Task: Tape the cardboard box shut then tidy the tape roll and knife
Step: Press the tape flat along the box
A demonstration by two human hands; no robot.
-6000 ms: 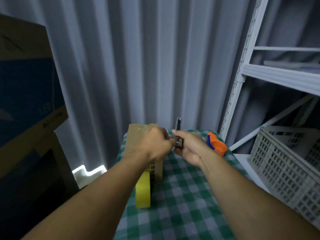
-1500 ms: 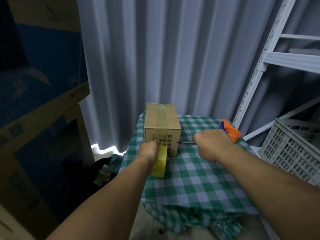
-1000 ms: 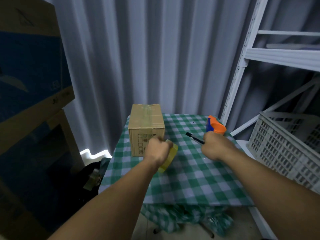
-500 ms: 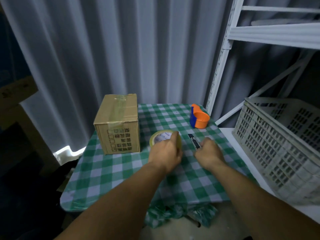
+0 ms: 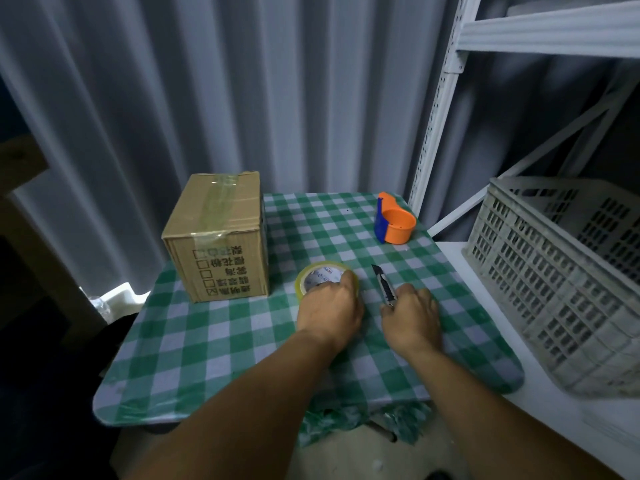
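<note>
Low in the frame, two bare forearms reach in over a small table dressed in a green and white checked cloth (image 5: 221, 344), whose near edge hangs in a crumpled bunch at bottom centre. The left hand (image 5: 329, 315) is cupped over the near side of the yellow tape roll (image 5: 317, 276), fingers curled round its rim, and the roll lies flat on the cloth at the middle of the frame. Just to its right, the right hand (image 5: 412, 317) grasps the near end of the knife (image 5: 383, 284), which lies on the cloth with its tip pointing away. Further back on the left stands the cardboard box (image 5: 221, 237), its flaps closed under a strip of clear tape. An orange and blue holder (image 5: 396, 225) sits by the far right corner. At the right, a pale slatted crate (image 5: 561, 271) rests on a white shelf (image 5: 554, 403) of a metal rack (image 5: 434, 112). A grey pleated curtain (image 5: 207, 81) fills the background.
</note>
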